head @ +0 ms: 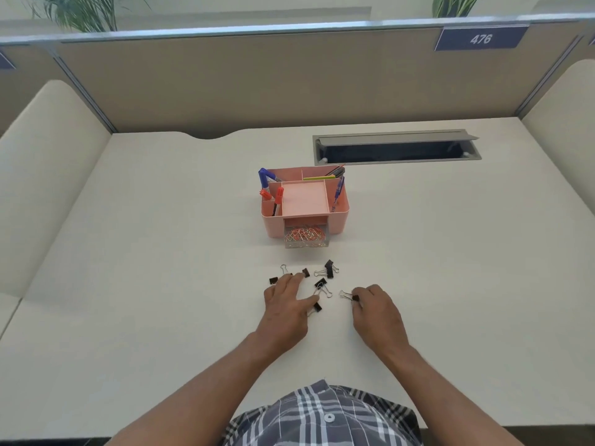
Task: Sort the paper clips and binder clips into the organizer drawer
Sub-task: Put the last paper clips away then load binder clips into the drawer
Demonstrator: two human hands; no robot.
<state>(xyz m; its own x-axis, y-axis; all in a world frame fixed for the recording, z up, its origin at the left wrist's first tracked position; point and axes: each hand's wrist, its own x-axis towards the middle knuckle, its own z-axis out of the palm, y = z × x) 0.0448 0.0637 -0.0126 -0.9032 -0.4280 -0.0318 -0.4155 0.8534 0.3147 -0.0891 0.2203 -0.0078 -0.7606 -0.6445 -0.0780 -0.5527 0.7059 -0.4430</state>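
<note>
While small black binder clips (328, 269) lie scattered on white table (161, 252), we rest left hand (287, 306) spread among them; right hand (375, 309) pinches one black binder clip (349, 296).

Matt pink plastic organizer (338, 220), clear plastic drawer (306, 241), smooth matt desk (161, 252)

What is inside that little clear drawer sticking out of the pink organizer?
The clear drawer holds a heap of paper clips, orange and silvery. Its back part sits under the pink organizer, so anything there is hidden. No black binder clips show inside.
</note>
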